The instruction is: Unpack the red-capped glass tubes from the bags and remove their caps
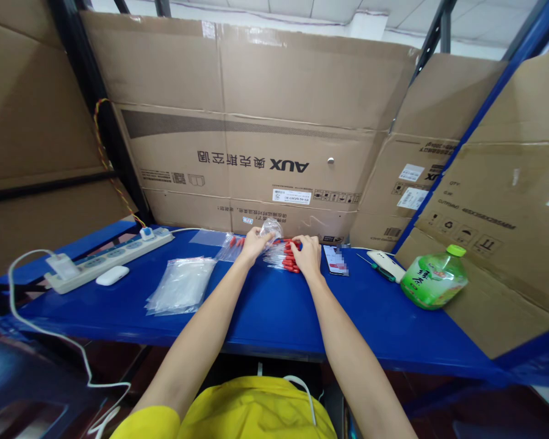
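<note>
My left hand [254, 244] is closed on a small clear plastic bag [271, 230] held just above the blue table [274, 311], near the back wall of cardboard. My right hand [307, 256] rests on a pile of small red-handled items [289, 257], its fingers curled over them. A few more of the red items lie in clear wrapping [232, 246] to the left of my left hand.
A stack of clear bags [179, 285], a white power strip [110, 259] and a small white case [112, 275] lie left. A phone [335, 260], a screwdriver [379, 268], a white object [387, 263] and a green bottle [434, 280] lie right. Cardboard boxes [256, 122] wall the back.
</note>
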The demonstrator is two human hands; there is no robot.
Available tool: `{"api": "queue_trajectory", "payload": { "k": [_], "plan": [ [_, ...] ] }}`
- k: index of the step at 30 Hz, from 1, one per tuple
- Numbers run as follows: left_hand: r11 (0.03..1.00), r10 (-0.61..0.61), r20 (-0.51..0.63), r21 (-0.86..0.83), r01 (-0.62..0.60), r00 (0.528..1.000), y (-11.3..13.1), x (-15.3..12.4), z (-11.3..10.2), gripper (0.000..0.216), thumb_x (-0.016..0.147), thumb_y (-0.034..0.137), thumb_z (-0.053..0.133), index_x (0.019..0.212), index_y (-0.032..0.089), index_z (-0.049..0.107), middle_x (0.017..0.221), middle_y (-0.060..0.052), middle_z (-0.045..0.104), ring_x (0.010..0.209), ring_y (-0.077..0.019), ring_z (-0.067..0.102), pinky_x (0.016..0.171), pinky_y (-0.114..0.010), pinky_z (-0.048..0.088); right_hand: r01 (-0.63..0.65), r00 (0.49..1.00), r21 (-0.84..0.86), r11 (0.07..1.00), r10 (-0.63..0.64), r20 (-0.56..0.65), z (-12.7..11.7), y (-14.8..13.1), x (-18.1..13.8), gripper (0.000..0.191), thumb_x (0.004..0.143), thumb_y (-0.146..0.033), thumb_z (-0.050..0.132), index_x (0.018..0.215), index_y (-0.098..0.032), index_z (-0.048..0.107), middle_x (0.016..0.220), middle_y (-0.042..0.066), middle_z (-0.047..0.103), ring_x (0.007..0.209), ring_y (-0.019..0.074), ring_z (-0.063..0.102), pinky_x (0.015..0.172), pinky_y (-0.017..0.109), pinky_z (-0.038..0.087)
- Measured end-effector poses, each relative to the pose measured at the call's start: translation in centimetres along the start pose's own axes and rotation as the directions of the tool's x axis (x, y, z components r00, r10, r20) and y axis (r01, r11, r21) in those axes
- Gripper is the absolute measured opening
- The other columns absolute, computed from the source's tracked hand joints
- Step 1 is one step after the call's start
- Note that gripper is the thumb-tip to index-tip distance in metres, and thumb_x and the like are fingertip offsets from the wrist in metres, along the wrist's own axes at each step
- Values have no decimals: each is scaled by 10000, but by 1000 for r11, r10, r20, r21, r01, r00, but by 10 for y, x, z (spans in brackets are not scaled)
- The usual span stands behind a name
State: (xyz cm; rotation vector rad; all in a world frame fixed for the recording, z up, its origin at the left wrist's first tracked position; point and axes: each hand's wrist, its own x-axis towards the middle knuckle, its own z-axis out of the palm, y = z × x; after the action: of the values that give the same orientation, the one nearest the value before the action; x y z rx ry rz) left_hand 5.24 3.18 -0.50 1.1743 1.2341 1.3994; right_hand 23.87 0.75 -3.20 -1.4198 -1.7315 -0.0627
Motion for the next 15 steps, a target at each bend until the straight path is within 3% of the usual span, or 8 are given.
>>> {"api": "queue_trajectory", "payload": {
  "k": [9, 15],
  "plan": [
    [1000, 19, 70, -19, -18, 997, -1, -3, 0, 418, 731, 372, 873, 899, 184, 540, 829, -62, 758, 590, -130, 676, 512, -205, 399, -52, 999, -31, 998, 52, -8, -4, -7, -2, 102, 906, -282, 609, 878, -242, 698, 1007, 70, 726, 1069, 282, 521, 874, 379, 372],
    [995, 99, 149, -41, -94, 984, 0, -8, 1, 467, 655, 484, 889, 864, 173, 609, 782, -27, 713, 653, -139, 650, 613, -238, 471, -13, 998, 247, 969, 29, -59, -6, -13, 1, 258, 992, -384, 526, 1120, -257, 709, 1038, 70, 732, 1067, 256, 608, 971, 398, 425]
  ]
}}
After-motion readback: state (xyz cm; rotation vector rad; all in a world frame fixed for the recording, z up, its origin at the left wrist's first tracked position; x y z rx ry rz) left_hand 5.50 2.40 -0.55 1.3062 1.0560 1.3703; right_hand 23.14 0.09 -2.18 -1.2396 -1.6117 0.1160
